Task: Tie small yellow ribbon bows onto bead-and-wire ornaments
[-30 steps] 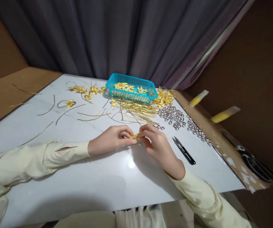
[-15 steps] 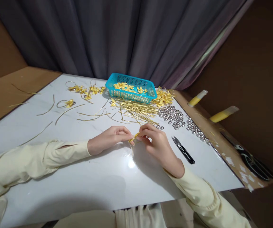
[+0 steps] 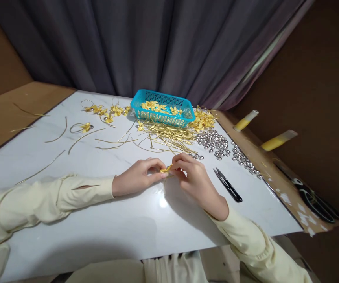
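Black snips (image 3: 227,185) just right of hands pinching yellow ribbon (image 3: 166,169)

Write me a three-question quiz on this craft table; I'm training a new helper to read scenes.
1. True or false: both hands pinch one small yellow ribbon piece.
2. What lies just right of the right hand? A) black thread snips B) a hammer
3. What holds yellow folded bows at the table's far side?

Key:
1. True; the left hand shares the pinch.
2. A.
3. The turquoise plastic mesh basket.
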`<state>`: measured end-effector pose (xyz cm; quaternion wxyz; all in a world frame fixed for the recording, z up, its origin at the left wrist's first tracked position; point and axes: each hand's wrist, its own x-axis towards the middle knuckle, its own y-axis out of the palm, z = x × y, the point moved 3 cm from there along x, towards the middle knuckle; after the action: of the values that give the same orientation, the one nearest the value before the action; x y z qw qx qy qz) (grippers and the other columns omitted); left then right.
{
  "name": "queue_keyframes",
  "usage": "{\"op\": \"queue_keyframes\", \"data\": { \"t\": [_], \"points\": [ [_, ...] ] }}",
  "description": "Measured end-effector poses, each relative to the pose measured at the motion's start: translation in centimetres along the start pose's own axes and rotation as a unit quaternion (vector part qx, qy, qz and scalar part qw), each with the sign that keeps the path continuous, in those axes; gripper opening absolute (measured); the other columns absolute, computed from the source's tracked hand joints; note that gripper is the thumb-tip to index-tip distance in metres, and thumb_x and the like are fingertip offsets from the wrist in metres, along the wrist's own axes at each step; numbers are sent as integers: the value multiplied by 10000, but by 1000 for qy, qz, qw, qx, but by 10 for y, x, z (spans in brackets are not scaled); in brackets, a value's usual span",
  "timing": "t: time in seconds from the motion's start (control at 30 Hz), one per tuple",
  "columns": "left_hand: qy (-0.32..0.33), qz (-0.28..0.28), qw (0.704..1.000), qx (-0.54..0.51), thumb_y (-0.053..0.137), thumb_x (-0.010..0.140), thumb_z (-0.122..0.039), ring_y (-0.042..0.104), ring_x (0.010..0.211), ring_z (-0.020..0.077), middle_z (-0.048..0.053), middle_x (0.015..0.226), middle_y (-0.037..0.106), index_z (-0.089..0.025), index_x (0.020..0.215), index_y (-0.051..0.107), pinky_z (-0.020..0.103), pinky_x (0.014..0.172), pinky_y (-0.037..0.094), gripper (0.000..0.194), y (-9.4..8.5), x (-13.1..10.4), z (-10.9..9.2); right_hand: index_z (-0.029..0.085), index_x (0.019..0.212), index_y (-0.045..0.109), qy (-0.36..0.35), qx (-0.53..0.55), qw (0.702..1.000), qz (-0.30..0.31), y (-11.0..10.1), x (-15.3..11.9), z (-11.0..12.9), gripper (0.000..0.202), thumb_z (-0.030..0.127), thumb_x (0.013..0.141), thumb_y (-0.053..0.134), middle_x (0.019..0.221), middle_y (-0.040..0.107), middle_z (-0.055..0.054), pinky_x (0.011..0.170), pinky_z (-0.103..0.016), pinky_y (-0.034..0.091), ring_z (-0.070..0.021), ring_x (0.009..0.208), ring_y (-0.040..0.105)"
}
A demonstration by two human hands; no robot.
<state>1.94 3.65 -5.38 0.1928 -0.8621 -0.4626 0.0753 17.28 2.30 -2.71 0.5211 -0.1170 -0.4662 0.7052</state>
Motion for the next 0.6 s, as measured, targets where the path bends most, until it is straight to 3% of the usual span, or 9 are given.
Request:
{"op": "queue_keyframes", "data": {
  "t": [0.33, 0.5, 0.6],
  "points": [
    [84, -4, 988, 129, 427, 886, -235, 549, 869, 168, 34, 846, 603, -181, 812, 562, 267, 789, 412, 163, -1, -3, -4, 150, 701, 605, -8, -15, 999, 45, 0, 0, 8, 260, -41, 686, 430, 806, 571, -67, 667, -281, 420, -171, 748, 538],
    [70, -2, 990, 123, 563, 823, -293, 561, 847, 169, 45, 900, 587, -178, 899, 577, 264, 756, 435, 139, 0, -5, -2, 153, 679, 609, 1, -13, 999, 46, -2, 1, 6, 270, -56, 654, 441, 785, 575, -53, 649, -267, 405, -161, 719, 547],
    [73, -6, 989, 129, 541, 835, -268, 562, 870, 172, 50, 912, 587, -184, 914, 594, 271, 783, 436, 127, 0, -5, -1, 152, 663, 614, 6, -14, 998, 54, -1, 1, 6, 277, -64, 638, 443, 770, 573, -48, 647, -264, 402, -158, 709, 549]
  ]
}}
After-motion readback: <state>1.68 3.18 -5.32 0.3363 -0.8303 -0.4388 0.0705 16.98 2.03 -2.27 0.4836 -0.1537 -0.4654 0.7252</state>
